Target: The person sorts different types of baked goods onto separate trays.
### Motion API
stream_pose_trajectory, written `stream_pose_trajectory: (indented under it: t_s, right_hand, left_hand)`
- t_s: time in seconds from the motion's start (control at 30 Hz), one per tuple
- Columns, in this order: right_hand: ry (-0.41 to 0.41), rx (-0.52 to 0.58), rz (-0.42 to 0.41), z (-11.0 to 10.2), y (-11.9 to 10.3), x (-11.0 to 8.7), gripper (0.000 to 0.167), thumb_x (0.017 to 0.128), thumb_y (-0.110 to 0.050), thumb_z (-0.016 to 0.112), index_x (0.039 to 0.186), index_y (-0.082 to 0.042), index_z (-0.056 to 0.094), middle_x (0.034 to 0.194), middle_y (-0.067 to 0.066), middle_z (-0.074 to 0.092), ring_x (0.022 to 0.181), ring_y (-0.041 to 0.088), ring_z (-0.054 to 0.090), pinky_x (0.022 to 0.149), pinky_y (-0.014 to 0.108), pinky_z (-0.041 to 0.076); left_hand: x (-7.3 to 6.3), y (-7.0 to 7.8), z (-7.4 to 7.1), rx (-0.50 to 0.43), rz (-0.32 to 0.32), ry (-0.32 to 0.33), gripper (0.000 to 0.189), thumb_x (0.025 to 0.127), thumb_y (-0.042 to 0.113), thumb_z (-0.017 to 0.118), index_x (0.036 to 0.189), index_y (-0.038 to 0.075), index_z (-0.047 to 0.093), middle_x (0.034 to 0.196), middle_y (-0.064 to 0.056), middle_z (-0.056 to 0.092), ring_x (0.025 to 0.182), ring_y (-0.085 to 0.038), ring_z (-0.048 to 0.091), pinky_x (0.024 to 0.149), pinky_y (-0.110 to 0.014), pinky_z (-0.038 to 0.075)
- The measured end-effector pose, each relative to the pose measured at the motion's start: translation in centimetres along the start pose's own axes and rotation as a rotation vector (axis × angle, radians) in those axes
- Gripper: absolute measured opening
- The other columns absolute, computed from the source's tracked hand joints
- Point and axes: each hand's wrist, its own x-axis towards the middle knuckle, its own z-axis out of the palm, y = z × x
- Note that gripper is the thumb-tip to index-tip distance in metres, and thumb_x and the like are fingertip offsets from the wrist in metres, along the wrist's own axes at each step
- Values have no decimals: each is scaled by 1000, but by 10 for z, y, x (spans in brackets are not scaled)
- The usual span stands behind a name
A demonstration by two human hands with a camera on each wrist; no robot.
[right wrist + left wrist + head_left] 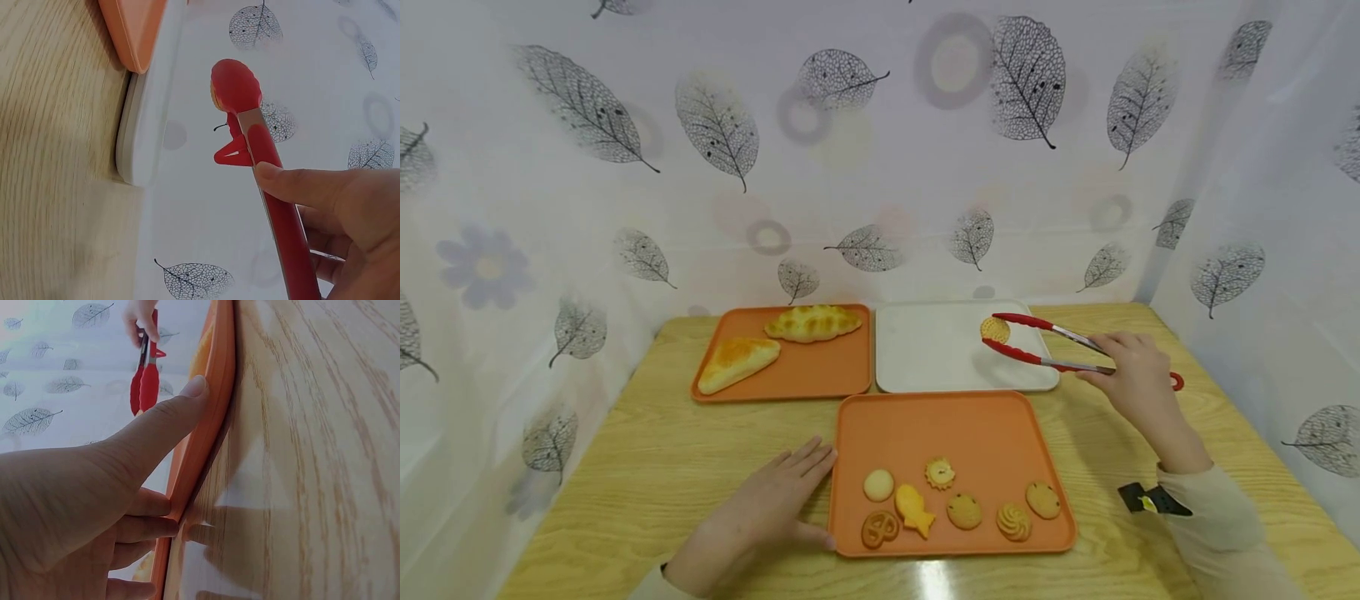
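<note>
My right hand [1126, 379] grips a pair of red-tipped metal tongs [272, 187], thumb on one arm and fingers round the other. Between the tong tips is a round golden cookie [995, 331], held above the white tray [925, 350]. In the right wrist view most of that cookie hides behind the red tip. My left hand [775, 500] rests at the left edge of the front orange tray [955, 421], its straight fingers and thumb touching the rim [206, 425]. On that tray lie several cookies, among them a pretzel [880, 529] and a fish-shaped one [914, 510].
Behind on the left, a second orange tray [820, 375] bears a triangular pastry [737, 364] and a long braided bread [812, 323]. It stands beside the white tray on the wooden table [647, 467]. A leaf-patterned curtain [880, 167] hangs round the back and sides.
</note>
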Motion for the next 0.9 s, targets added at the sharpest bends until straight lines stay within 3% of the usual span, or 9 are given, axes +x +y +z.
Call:
stream_pose_trajectory:
  t_s: [0.23, 0.5, 0.9]
  right_hand:
    - [-26, -9, 95, 9, 6, 11, 57, 71, -18, 85, 117, 6, 62, 112, 30, 59, 106, 51, 45, 77, 69, 36]
    - [-115, -38, 176, 22, 18, 26, 57, 77, -21, 81, 122, 6, 59, 118, 31, 56, 111, 52, 43, 82, 71, 34]
    - [-242, -76, 224, 37, 25, 41, 54, 82, -24, 77, 122, 7, 58, 122, 32, 53, 115, 54, 40, 85, 71, 35]
  left_hand:
    - [0, 1, 0, -13, -4, 1, 114, 68, 77, 63, 153, 8, 30, 160, -9, 30, 150, -29, 22, 119, -54, 26]
    - [0, 2, 0, -3, -2, 7, 113, 68, 76, 63, 153, 8, 30, 160, -9, 30, 150, -29, 22, 120, -53, 26]
    - [-1, 1, 0, 7, 2, 16, 113, 69, 76, 63, 153, 8, 31, 160, -10, 31, 150, -29, 23, 119, -53, 26]
